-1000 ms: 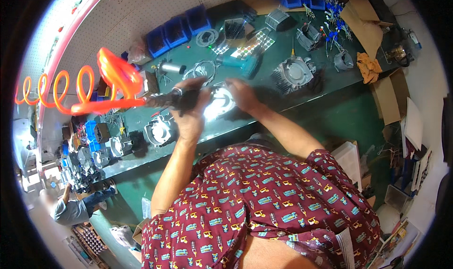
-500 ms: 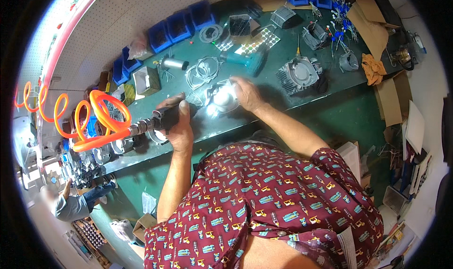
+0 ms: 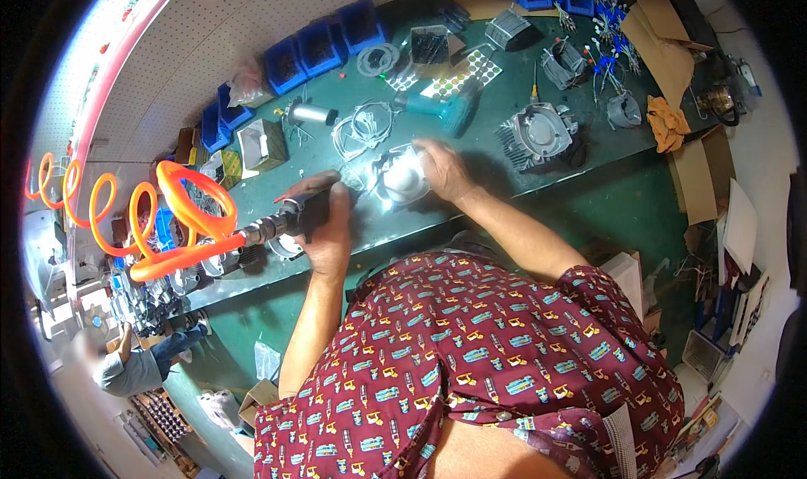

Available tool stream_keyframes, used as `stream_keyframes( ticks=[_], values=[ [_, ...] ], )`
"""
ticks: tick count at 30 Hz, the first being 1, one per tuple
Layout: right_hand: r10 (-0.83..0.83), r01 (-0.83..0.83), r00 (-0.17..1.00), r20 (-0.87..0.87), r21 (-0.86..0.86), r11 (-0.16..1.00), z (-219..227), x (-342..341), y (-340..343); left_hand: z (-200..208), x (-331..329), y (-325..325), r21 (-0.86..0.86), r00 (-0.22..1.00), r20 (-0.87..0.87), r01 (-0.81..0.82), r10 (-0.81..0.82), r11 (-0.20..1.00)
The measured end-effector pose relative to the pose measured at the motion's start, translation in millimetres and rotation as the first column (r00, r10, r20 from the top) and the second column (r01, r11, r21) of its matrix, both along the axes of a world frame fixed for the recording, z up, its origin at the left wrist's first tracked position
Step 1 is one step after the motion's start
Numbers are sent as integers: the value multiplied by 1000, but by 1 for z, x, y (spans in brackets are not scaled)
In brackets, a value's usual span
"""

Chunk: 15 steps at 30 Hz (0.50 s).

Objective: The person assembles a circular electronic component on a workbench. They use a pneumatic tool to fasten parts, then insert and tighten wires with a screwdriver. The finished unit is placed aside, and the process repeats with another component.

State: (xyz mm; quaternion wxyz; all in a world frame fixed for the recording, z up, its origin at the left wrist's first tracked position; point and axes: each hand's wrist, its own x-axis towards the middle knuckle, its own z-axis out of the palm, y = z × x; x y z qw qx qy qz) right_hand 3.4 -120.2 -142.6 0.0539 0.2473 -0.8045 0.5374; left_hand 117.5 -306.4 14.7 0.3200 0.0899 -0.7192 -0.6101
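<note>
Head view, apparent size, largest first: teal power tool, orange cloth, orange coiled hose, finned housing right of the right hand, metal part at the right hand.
1. Orange coiled hose, seemingly nearer the camera
2. Finned housing
3. Teal power tool and metal part at the right hand, too alike to rank
4. Orange cloth

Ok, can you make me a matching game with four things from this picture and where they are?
Things:
1. coiled orange hose
2. dark handheld tool
3. crumpled orange cloth
4. shiny round silver metal part

Places:
A. toward the right end of the long green bench
B. beside the right hand
C. joined to the silver metal connector
D. in the left hand

Pairs: 1-C, 2-D, 3-A, 4-B
</note>
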Motion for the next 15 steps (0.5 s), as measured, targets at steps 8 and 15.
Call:
stream_keyframes(
  ticks=[8, 15],
  values=[
    [61, -59, 996, -60, 31, 998, 8, 3, 2, 10, -30, -2, -55, 952, 273, 162, -141, 985],
    [42, -41, 999, 20, -28, 999, 10, 4, 3, -20, -27, -12, -141, 973, 180, 174, -147, 975]
  ],
)
